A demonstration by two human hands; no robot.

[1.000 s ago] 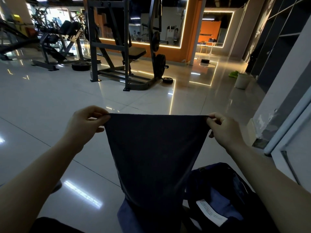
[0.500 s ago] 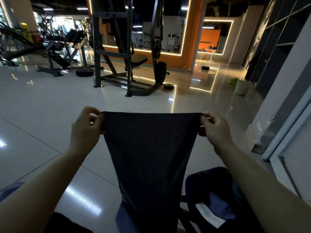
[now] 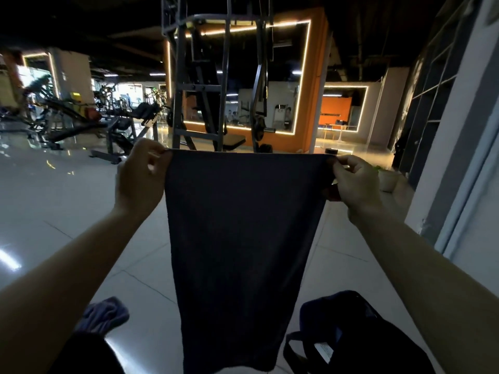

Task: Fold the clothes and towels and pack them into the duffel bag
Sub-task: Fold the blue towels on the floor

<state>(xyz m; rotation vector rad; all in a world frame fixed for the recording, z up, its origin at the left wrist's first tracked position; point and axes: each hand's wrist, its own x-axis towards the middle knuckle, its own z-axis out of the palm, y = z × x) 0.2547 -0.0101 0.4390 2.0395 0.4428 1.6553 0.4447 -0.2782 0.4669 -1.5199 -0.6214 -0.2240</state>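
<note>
A glossy tiled gym floor (image 3: pixel 67 206) fills most of the view, catching streaks of light. Beyond it stands a tall grey weight rack (image 3: pixel 216 85), with a mirror framed by an orange, light-edged wall (image 3: pixel 314 76) behind it. More exercise machines (image 3: pixel 81 122) crowd the far left side of the room. On the right a grey wall with a pale frame (image 3: pixel 459 163) runs toward the camera.

In the middle of the view hangs a dark towel (image 3: pixel 240 244), held up in the air by its two top corners so that its upper edge is stretched taut and level. The cloth narrows slightly as it drops, and its lower hem hangs free near the bottom of the frame. The person's bare forearms reach in from both lower corners. The left hand (image 3: pixel 140 176) pinches the towel's top left corner, fingers curled around the edge. The right hand (image 3: pixel 353 182) pinches the top right corner in the same way, thumb and fingertips closed on the cloth.

Below the right forearm, a dark blue duffel bag (image 3: pixel 348 333) sits on the floor, a black strap looping at its near side and a white label (image 3: pixel 324 350) showing. On the floor at lower left lies a crumpled bluish cloth (image 3: pixel 104 315), just beside the left forearm. A pale bucket (image 3: pixel 387 180) stands near the right wall, behind the right hand.
</note>
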